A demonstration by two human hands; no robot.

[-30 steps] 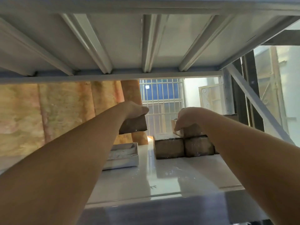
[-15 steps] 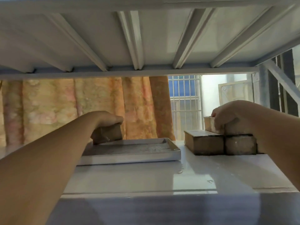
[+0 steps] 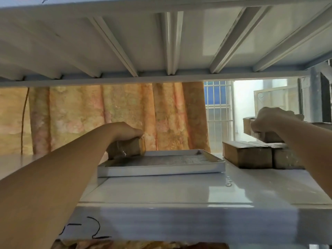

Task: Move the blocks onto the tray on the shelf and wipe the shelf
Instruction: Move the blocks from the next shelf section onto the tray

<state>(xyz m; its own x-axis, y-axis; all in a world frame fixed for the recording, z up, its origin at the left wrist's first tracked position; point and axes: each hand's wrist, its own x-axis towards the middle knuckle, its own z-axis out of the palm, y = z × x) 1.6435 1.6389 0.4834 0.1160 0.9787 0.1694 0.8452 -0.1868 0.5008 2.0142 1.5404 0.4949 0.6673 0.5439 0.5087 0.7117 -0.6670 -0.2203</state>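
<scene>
A white rectangular tray [image 3: 161, 169] lies on the glossy white shelf [image 3: 179, 193]. My left hand [image 3: 125, 131] grips a brown block [image 3: 128, 148] from above, holding it at the tray's far left corner, low over or touching the tray floor. To the right, brown blocks [image 3: 248, 157] are stacked on the shelf in two layers. My right hand [image 3: 269, 119] is closed over a top-layer block [image 3: 248, 126] of that stack. My right forearm hides part of the stack.
The ribbed underside of the upper shelf [image 3: 170, 51] hangs low overhead. An orange patterned curtain [image 3: 107, 115] and a barred window [image 3: 219, 112] stand behind the shelf. Small water drops [image 3: 229, 182] lie on the shelf right of the tray.
My left hand carried its block left and down to the tray's far left corner. My right hand stayed on the top block of the stack. The view swung left.
</scene>
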